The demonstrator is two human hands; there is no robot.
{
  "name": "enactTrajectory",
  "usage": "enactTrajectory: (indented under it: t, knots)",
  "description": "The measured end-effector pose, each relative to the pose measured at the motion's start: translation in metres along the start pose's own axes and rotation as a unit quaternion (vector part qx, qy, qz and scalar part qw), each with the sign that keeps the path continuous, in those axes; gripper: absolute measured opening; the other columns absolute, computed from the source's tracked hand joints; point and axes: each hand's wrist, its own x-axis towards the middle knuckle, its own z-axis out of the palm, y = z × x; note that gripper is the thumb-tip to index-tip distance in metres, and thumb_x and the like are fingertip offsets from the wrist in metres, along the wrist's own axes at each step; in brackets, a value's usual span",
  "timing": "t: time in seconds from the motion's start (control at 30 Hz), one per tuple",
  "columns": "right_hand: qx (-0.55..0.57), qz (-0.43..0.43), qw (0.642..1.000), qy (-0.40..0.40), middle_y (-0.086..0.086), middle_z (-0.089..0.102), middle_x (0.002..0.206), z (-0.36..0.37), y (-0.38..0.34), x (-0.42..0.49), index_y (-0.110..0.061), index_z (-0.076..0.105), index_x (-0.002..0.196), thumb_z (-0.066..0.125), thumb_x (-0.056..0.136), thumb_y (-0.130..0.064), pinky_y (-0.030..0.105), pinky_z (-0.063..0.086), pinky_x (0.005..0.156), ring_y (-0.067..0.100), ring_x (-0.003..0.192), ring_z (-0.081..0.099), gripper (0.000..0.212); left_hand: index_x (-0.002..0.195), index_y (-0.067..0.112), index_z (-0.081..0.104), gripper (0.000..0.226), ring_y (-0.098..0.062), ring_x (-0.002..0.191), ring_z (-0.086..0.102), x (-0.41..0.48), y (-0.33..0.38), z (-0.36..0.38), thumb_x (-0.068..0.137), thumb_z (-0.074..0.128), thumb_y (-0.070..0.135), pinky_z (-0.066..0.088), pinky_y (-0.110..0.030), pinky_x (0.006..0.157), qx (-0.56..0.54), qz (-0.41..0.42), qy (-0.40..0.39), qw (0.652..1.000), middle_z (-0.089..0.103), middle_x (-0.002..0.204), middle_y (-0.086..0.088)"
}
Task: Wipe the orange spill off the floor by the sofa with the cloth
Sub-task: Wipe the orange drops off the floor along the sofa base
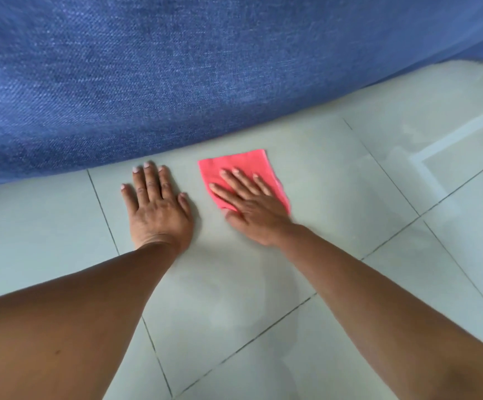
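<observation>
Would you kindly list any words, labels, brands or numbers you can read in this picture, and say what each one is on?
There are none to read.
The cloth under the right hand is plain pink.
The blue sofa shows only weave.
The floor tiles by the left hand are unmarked.

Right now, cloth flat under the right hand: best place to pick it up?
The far right corner of the cloth, coming from the sofa side. It lies flat and folded; the right hand covers its near half, so only the far edge is free to pinch.

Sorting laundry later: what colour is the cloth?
The cloth is pinkish red, shown in the head view.
</observation>
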Motion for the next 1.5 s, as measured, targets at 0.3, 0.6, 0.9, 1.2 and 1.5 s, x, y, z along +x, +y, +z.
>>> enactTrajectory:
  t: [0.3, 0.6, 0.9, 1.2, 1.5]
  knots:
    - [0.092, 0.263, 0.960, -0.015, -0.004, -0.012, 0.164, -0.025, 0.030, 0.077, -0.038, 0.001, 0.154, 0.021, 0.098, -0.046, 0.047, -0.008, 0.120, 0.020, 0.150, -0.014, 0.060, 0.155, 0.009, 0.000, 0.069, -0.029, 0.150, -0.010, -0.001, -0.005, -0.001, 0.095, 0.010, 0.041, -0.005, -0.052, 0.120, 0.007, 0.002, -0.003, 1.000, -0.006, 0.164, -0.013]
    - [0.053, 0.062, 0.997, -0.015, -0.013, -0.005, 0.164, -0.004, -0.041, 0.013, -0.048, 0.007, 0.151, 0.017, 0.102, -0.049, 0.039, 0.000, 0.121, 0.009, 0.150, -0.007, 0.050, 0.156, 0.022, 0.006, 0.060, -0.023, 0.151, -0.007, -0.020, -0.075, -0.018, 0.100, 0.018, 0.039, -0.008, -0.048, 0.120, 0.006, 0.079, 0.008, 0.997, 0.000, 0.165, -0.005]
    - [0.031, 0.221, 0.975, -0.022, 0.006, -0.015, 0.164, -0.009, -0.044, 0.045, -0.042, -0.005, 0.153, 0.015, 0.085, -0.077, 0.053, -0.009, 0.118, 0.026, 0.150, -0.016, 0.079, 0.156, 0.024, 0.004, 0.062, -0.026, 0.151, -0.007, -0.058, -0.153, -0.015, 0.099, 0.015, 0.046, -0.006, -0.051, 0.120, 0.011, -0.031, 0.005, 0.999, -0.002, 0.165, -0.006]
    - [-0.038, -0.134, 0.989, -0.043, -0.005, -0.007, 0.164, 0.015, -0.135, -0.043, -0.037, -0.007, 0.151, 0.021, 0.094, -0.046, 0.045, -0.008, 0.121, 0.018, 0.151, -0.008, 0.064, 0.156, 0.026, 0.005, 0.061, -0.027, 0.151, -0.004, -0.058, -0.155, -0.018, 0.098, 0.015, 0.042, -0.003, -0.052, 0.120, -0.006, -0.018, -0.004, 1.000, 0.000, 0.165, -0.006]
    - [0.076, 0.227, 0.971, -0.009, -0.004, -0.012, 0.164, -0.009, -0.096, 0.075, -0.036, -0.002, 0.154, 0.024, 0.095, -0.046, 0.049, -0.009, 0.120, 0.019, 0.150, -0.013, 0.066, 0.156, 0.026, 0.003, 0.063, -0.028, 0.151, -0.006, -0.060, -0.153, -0.014, 0.096, 0.012, 0.042, -0.004, -0.052, 0.120, 0.005, -0.022, 0.004, 1.000, -0.001, 0.165, -0.006]
